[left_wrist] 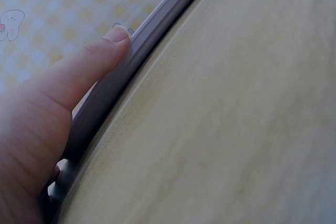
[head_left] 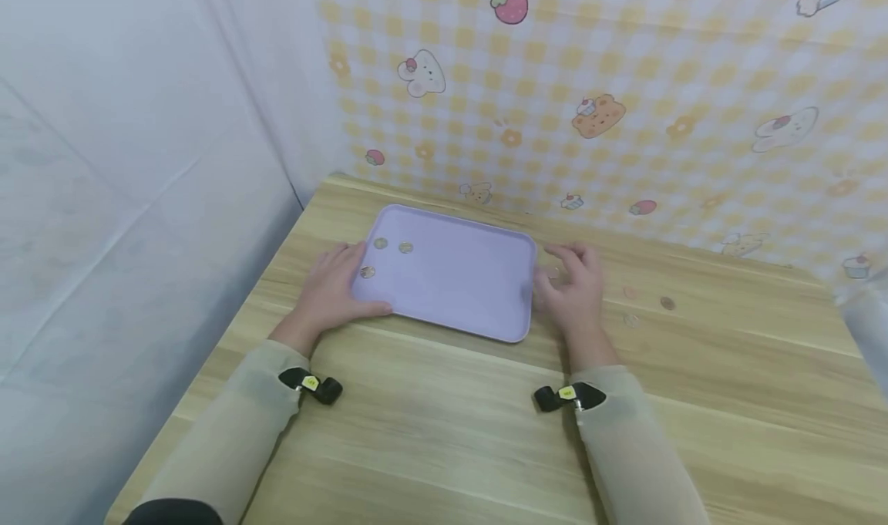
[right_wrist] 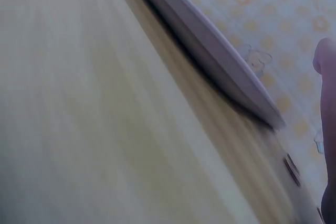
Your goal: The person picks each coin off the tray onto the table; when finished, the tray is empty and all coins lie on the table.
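A lilac tray (head_left: 465, 278) lies on the wooden table. My left hand (head_left: 333, 286) holds its near left corner, with the fingers along the left side and the thumb (left_wrist: 97, 69) against the near rim. Inside the tray, toward its left end, are three small round coins (head_left: 405, 247). Just beyond the right rim is my right hand (head_left: 574, 286), its thumb and forefinger bent and apart. A coin (head_left: 553, 273) shows on the table between them. In the right wrist view, the tray's side (right_wrist: 210, 45) and part of that hand (right_wrist: 328, 129) appear.
Three more coins, among them a dark one (head_left: 667, 303), lie on the table (head_left: 749, 355) to the right of my right hand. Behind the table hangs a yellow checked cloth (head_left: 527, 93) with cartoon prints. White sheeting (head_left: 139, 163) stands along the left side.
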`<state>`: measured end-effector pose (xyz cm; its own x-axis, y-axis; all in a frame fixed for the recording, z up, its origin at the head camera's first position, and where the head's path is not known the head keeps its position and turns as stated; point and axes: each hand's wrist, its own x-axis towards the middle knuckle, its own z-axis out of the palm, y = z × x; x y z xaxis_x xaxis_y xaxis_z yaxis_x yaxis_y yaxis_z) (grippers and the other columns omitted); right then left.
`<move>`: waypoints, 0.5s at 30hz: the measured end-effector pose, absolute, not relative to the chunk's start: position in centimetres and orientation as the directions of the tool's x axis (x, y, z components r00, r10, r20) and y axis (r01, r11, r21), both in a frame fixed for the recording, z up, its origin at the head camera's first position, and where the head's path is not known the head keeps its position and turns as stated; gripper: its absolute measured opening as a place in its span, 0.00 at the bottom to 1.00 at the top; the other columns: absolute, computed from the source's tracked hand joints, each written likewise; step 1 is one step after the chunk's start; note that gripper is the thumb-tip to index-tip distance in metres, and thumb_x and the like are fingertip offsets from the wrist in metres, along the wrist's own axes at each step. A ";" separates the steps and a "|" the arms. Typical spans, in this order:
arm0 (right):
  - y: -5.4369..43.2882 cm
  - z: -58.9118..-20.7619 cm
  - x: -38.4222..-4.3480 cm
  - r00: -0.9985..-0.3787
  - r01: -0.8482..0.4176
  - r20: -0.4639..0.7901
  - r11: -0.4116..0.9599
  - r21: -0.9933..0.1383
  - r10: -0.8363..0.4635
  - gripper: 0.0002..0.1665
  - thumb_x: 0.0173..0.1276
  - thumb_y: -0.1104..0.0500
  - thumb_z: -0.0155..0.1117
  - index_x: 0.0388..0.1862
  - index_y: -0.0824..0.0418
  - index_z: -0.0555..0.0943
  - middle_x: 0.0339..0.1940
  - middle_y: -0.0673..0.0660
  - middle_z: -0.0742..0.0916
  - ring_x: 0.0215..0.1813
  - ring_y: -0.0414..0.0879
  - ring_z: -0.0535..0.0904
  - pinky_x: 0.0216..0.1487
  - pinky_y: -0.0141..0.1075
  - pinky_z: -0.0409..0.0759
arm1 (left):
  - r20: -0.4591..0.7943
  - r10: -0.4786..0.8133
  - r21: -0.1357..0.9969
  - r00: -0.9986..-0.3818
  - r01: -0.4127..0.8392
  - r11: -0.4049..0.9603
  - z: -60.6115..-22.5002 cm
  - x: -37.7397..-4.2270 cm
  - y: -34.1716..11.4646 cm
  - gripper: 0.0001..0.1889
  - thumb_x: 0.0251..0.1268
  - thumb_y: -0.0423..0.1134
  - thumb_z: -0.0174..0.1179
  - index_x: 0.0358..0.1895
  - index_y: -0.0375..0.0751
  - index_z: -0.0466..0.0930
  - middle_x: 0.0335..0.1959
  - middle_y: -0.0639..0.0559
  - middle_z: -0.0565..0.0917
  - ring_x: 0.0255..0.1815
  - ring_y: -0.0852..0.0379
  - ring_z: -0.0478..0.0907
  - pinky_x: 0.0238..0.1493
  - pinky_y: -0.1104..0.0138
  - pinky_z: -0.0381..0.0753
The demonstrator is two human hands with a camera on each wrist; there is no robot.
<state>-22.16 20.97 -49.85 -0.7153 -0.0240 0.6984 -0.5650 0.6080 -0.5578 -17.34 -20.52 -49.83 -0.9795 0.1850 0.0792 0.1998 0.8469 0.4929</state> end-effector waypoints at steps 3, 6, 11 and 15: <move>19.3 -49.7 -22.2 -0.729 -0.566 0.684 0.588 -0.577 -0.030 0.22 0.60 0.56 0.73 0.51 0.66 0.88 0.58 0.73 0.79 0.57 0.67 0.76 0.58 0.58 0.74 | 0.082 0.185 0.500 -0.979 0.202 0.842 -49.8 -17.2 -20.5 0.72 0.46 0.74 0.77 0.86 0.34 0.51 0.83 0.36 0.63 0.85 0.33 0.49 0.85 0.42 0.42; 17.7 -49.7 -22.3 -0.732 -0.586 0.679 0.561 -0.584 -0.057 0.23 0.61 0.56 0.74 0.53 0.66 0.88 0.61 0.73 0.77 0.58 0.67 0.75 0.59 0.57 0.75 | 0.082 0.182 0.503 -0.980 0.198 0.841 -49.8 -17.0 -20.6 0.72 0.46 0.74 0.77 0.86 0.35 0.51 0.83 0.36 0.63 0.85 0.33 0.49 0.84 0.42 0.42; 15.7 -49.5 -22.4 -0.731 -0.609 0.672 0.562 -0.559 -0.123 0.25 0.61 0.55 0.74 0.55 0.65 0.87 0.61 0.72 0.80 0.61 0.66 0.77 0.63 0.57 0.77 | 0.071 0.183 0.496 -0.981 0.194 0.846 -49.8 -16.9 -20.7 0.71 0.47 0.75 0.76 0.87 0.35 0.51 0.84 0.38 0.62 0.86 0.34 0.48 0.85 0.43 0.41; 14.4 -49.5 -22.4 -0.726 -0.619 0.662 0.597 -0.510 -0.187 0.24 0.61 0.53 0.75 0.54 0.64 0.88 0.58 0.68 0.83 0.61 0.64 0.78 0.65 0.57 0.77 | 0.057 0.188 0.495 -0.981 0.191 0.848 -49.9 -16.8 -20.7 0.72 0.47 0.76 0.74 0.87 0.36 0.50 0.85 0.40 0.60 0.87 0.36 0.46 0.85 0.43 0.40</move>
